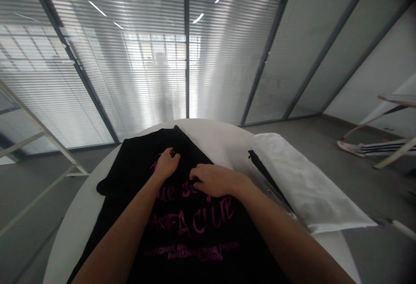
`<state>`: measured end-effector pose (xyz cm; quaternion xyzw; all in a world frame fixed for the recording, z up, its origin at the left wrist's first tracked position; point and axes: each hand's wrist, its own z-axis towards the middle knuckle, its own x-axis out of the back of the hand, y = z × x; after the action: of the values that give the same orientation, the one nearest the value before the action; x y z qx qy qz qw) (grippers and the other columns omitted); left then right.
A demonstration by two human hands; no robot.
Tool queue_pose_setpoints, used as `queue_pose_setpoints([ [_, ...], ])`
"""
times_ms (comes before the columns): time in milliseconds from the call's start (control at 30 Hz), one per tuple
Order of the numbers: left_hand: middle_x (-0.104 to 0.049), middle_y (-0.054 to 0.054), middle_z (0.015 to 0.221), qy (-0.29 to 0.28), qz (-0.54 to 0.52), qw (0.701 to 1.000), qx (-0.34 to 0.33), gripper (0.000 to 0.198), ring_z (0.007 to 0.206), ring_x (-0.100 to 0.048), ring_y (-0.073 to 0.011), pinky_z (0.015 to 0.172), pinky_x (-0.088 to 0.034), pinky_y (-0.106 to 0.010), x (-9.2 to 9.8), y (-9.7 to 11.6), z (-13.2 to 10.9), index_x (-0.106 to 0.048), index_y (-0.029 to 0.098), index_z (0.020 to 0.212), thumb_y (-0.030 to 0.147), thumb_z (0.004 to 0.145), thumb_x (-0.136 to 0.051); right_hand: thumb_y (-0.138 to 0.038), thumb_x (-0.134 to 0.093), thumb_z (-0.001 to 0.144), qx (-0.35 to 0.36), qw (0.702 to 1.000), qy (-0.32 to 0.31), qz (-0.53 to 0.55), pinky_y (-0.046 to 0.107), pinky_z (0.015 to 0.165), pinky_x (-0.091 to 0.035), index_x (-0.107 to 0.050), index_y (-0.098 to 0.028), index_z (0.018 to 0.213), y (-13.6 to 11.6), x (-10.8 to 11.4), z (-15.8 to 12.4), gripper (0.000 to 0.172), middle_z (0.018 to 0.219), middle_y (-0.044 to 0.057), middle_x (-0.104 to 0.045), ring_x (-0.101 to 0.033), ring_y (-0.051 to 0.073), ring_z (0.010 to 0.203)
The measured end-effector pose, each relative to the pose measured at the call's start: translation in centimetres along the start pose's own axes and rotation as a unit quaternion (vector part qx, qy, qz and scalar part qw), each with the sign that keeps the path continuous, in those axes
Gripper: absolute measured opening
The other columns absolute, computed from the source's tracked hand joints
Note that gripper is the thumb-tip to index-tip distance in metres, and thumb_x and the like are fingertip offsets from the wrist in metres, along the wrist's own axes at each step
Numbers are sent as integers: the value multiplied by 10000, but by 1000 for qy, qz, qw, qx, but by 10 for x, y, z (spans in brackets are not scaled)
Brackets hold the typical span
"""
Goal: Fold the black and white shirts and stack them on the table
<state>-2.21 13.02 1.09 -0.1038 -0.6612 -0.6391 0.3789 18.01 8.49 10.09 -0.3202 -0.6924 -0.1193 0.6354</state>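
A black T-shirt with pink lettering lies spread over a round white table, its near part running out of the bottom of the view. One part at the far left is folded over. My left hand is on the upper part of the shirt, thumb and fingers curled together on the cloth. To its right and a little nearer, my right hand has its fingers bent in a pinch on the fabric near the lettering. The fingertips of both hands are partly hidden.
On the right of the white table lies a white bag, beside clear plastic with something black in it. A pale metal frame stands at the left. Glass partitions with blinds rise behind; another table is at far right.
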Motion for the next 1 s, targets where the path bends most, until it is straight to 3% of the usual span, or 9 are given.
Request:
queue_pose_setpoints([
  [133,-700,-103,853,8,-44,998,33,260,807,-661,-206,718,-472,-284,1,-1,3,-662,130,904,272,839,-453,-372,-523,873,-118,990,13,-79,385,752,-505,-608,-137,1115,-2,4,-6,349,1091,170,-658,-657,308,962],
  [267,-628,-57,655,4,-61,997,54,266,623,-612,-175,577,-437,-267,0,-1,2,-598,157,722,323,854,-437,-489,-647,788,-135,986,-60,-81,396,743,-513,-593,-131,1135,-4,-6,-1,502,1085,175,-678,-664,335,971],
  [400,-646,-57,719,4,-73,996,47,261,671,-621,-183,605,-455,-268,0,2,-2,-592,156,819,414,784,-599,-430,-678,788,-107,988,-77,-83,372,725,-509,-585,-131,1138,-4,-17,7,469,1073,173,-691,-672,328,968],
  [467,-669,-72,803,-1,-85,996,29,271,738,-634,-191,663,-473,-275,1,2,-3,-591,149,910,335,729,-666,-375,-632,829,-96,989,-69,-85,367,711,-500,-590,-131,1120,-3,-20,9,382,1050,174,-697,-677,324,952],
  [600,-683,-86,891,-9,-113,994,5,270,798,-639,-189,722,-488,-283,3,2,-5,-601,146,986,209,725,-614,-319,-526,884,-72,993,-57,-74,356,694,-468,-598,-151,1068,4,-19,10,259,1034,173,-697,-676,311,924],
  [800,-613,-12,711,-40,-200,978,40,369,505,-533,-122,472,-427,-240,10,5,-8,-578,173,1122,229,759,-543,-324,-512,899,-4,1000,1,23,277,607,-368,-572,-200,941,9,-11,11,144,850,60,-673,-627,206,762],
  [900,-548,34,639,-57,-275,958,61,403,449,-488,-100,422,-391,-213,23,9,-5,-557,203,1149,209,749,-516,-317,-521,909,21,993,34,115,246,573,-332,-542,-201,895,-3,-2,13,118,767,2,-625,-571,143,677],
  [1000,-489,59,582,-70,-317,944,57,377,421,-452,-86,403,-363,-195,51,12,6,-570,197,1078,160,708,-503,-325,-526,917,38,980,55,186,227,556,-339,-520,-198,883,-26,7,23,132,739,-24,-595,-547,112,627],
])
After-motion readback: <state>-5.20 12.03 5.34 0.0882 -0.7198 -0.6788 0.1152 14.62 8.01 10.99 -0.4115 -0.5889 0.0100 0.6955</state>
